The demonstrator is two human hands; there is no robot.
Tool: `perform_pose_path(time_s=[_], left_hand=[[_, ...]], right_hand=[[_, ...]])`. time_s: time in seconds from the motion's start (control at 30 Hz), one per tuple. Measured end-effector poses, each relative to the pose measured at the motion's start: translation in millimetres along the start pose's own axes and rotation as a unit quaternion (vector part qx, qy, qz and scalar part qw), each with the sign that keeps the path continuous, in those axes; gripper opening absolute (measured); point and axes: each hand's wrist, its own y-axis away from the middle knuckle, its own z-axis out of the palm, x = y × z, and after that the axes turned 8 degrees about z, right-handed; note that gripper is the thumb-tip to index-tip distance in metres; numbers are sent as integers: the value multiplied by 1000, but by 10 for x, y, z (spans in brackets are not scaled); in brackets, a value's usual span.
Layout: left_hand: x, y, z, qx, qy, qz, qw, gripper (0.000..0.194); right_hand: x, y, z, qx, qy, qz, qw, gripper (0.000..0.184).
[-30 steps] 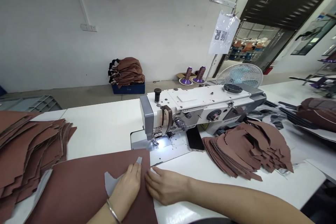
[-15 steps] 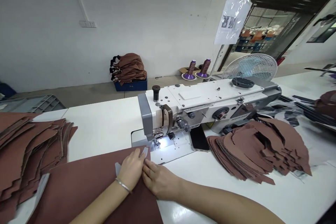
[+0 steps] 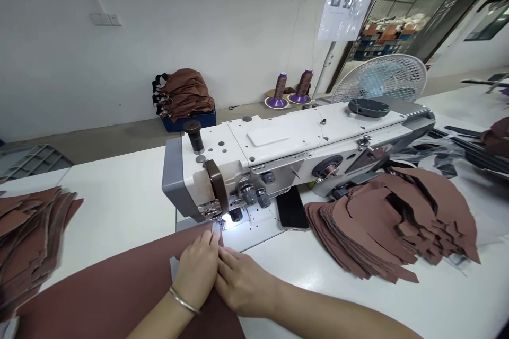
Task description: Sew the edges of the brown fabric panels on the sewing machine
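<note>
A large brown leather-like panel [image 3: 119,275] lies across the near left of the table, its corner at the sewing machine's [image 3: 254,159] lit needle area. My left hand [image 3: 196,267], with a silver bangle at the wrist, presses on that corner, fingers closed over a small grey strip [image 3: 215,226] and the panel. A second grey bit [image 3: 174,266] shows beside the left hand. My right hand [image 3: 244,280] is against the left one, fingers together on the panel's right edge. The fingertips of both hands are partly hidden.
Cut brown pieces are stacked at the left [image 3: 32,243] and right [image 3: 377,217]. A phone [image 3: 292,209] lies beside the machine bed. Two thread cones [image 3: 280,87] and a fan [image 3: 382,79] stand behind the machine. A blue crate [image 3: 191,121] sits on the floor.
Both hands and the panel's corner have come closer to the needle area. The camera view has shifted, and the machine appears larger and further left.
</note>
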Motion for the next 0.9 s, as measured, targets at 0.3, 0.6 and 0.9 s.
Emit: perform_pose_path(time_s=[0.3, 0.6, 0.9], left_hand=[[-3, -168, 9, 7, -25, 8, 1000, 46], [2, -165, 5, -8, -19, 12, 1000, 45], [-52, -235, 60, 19, -13, 38, 999, 43]], right_hand=[[134, -31, -22, 3, -4, 17, 1000, 28], [115, 1, 8, -21, -2, 7, 1000, 29], [150, -13, 30, -35, 2, 18, 999, 33]])
